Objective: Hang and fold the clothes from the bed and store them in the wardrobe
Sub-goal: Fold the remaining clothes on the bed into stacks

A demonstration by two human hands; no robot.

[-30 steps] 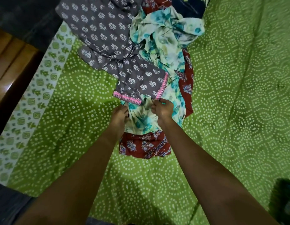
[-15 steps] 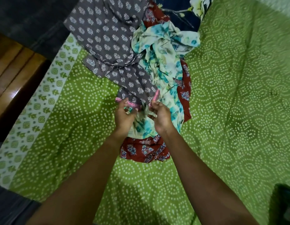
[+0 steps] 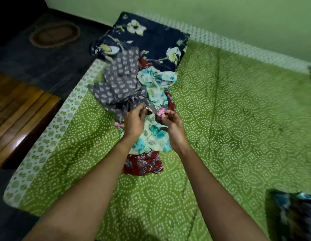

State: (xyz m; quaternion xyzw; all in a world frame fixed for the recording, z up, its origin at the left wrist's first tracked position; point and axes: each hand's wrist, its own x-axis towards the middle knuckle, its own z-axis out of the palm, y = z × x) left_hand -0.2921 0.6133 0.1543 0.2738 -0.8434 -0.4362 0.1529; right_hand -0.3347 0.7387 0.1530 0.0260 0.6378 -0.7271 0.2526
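Am stretching both arms forward over bed [image 3: 229,119]; left hand [image 3: 133,120] and right hand [image 3: 172,125] close together, each pinching pink-trimmed edge of grey printed garment [image 3: 120,84], holding it just above teal floral garment [image 3: 151,136].

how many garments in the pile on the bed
3: grey printed garment, left, held by left hand and right hand; teal floral garment beneath them; red printed garment lowest, showing at the near end. More may be hidden.
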